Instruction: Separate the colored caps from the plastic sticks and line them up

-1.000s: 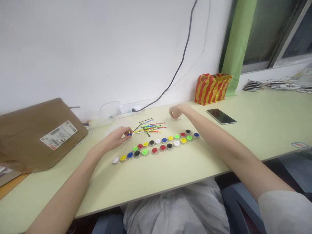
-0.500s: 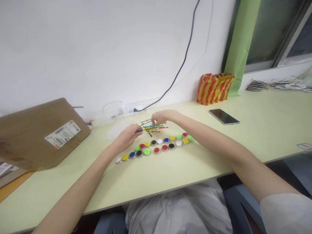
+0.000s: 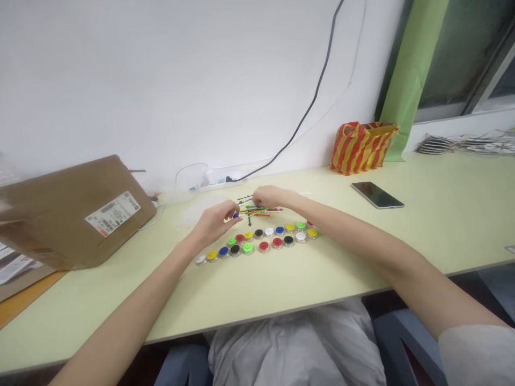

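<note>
A loose pile of thin coloured sticks (image 3: 263,210) with arrow-like ends lies on the pale table. At its left edge my left hand (image 3: 218,219) pinches a small blue piece (image 3: 236,215) between thumb and fingertips. Over the pile's back, my right hand (image 3: 269,196) has its fingers bent down and together among the sticks; what they hold, if anything, is too small to tell. Nearer me stand two slanting rows of small clear round pots with coloured tops, among them a green one (image 3: 248,248) and a black one (image 3: 288,240).
A cardboard box (image 3: 68,214) with a label is at the left. A power strip (image 3: 219,185) with a black cable lies by the wall. To the right are a striped bag (image 3: 362,148) and a dark tablet (image 3: 377,194). Flat discs (image 3: 434,144) lie further right.
The view has shifted slightly, moving the scene rightward. My left thumb and fingers now show the blue piece between them, and my right hand stays over the sticks.
</note>
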Action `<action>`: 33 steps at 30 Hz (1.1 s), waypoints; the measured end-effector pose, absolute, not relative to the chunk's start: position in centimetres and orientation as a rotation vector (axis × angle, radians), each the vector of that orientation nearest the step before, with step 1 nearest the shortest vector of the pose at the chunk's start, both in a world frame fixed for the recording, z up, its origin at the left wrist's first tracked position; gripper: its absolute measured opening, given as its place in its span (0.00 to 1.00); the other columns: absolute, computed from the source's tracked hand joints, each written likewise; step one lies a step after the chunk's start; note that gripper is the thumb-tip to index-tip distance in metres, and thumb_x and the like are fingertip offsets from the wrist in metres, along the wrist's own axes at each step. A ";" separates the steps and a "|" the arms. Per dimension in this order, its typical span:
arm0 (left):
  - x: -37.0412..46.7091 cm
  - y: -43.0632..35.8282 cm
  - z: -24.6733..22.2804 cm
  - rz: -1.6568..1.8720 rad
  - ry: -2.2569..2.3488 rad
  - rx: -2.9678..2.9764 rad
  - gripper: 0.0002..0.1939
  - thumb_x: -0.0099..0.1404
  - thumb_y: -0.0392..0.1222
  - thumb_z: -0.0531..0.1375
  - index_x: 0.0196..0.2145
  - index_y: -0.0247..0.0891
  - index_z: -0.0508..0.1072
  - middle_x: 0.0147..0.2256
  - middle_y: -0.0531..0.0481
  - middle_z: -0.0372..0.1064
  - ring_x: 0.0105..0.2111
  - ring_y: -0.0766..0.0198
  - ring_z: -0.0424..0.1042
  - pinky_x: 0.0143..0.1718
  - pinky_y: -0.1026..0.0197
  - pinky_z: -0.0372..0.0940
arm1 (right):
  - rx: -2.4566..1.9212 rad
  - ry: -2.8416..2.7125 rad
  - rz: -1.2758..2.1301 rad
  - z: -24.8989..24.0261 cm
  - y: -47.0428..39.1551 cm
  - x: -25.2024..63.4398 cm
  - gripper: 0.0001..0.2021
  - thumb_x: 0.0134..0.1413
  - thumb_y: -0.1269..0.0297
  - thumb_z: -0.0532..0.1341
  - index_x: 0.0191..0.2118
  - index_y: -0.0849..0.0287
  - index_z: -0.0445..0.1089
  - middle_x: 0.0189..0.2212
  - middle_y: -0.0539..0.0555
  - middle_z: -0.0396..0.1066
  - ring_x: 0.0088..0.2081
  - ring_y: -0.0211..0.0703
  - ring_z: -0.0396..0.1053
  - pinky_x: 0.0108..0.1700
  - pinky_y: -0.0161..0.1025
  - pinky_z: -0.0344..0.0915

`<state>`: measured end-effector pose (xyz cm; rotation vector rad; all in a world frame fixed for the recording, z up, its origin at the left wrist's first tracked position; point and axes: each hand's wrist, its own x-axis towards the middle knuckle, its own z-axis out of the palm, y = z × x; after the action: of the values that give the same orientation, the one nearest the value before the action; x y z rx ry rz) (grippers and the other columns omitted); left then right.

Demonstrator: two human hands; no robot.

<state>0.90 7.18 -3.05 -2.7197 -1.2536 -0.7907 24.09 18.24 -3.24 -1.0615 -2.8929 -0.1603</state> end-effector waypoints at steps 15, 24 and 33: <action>1.4 6.9 -3.2 -0.851 -1.251 -2.656 0.12 0.71 0.49 0.58 0.47 0.42 0.74 0.33 0.53 0.75 0.29 0.64 0.72 0.37 0.62 0.65 | -0.984 -2.763 -0.135 -1.8 18.7 25.2 0.09 0.51 0.78 0.61 0.35 0.63 0.78 0.36 0.60 0.79 0.34 0.44 0.71 0.32 0.36 0.55; 1.3 7.0 -3.3 -0.928 -1.350 -2.456 0.19 0.72 0.44 0.56 0.59 0.46 0.71 0.44 0.50 0.82 0.38 0.55 0.81 0.42 0.58 0.68 | -0.654 -2.494 0.517 1.5 17.0 24.6 0.11 0.49 0.74 0.68 0.41 0.65 0.78 0.29 0.52 0.78 0.30 0.38 0.72 0.33 0.33 0.64; 1.0 7.3 -3.4 -1.020 -1.323 -2.412 0.17 0.71 0.56 0.59 0.48 0.42 0.77 0.36 0.51 0.81 0.32 0.59 0.78 0.36 0.59 0.67 | -0.389 -2.387 0.961 2.4 15.2 23.6 0.11 0.47 0.65 0.73 0.34 0.65 0.75 0.25 0.51 0.76 0.29 0.37 0.71 0.32 0.33 0.66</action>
<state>1.04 7.32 -3.39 -2.4122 -1.3230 -1.0203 23.60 15.25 2.42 -0.3891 -2.3871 0.9611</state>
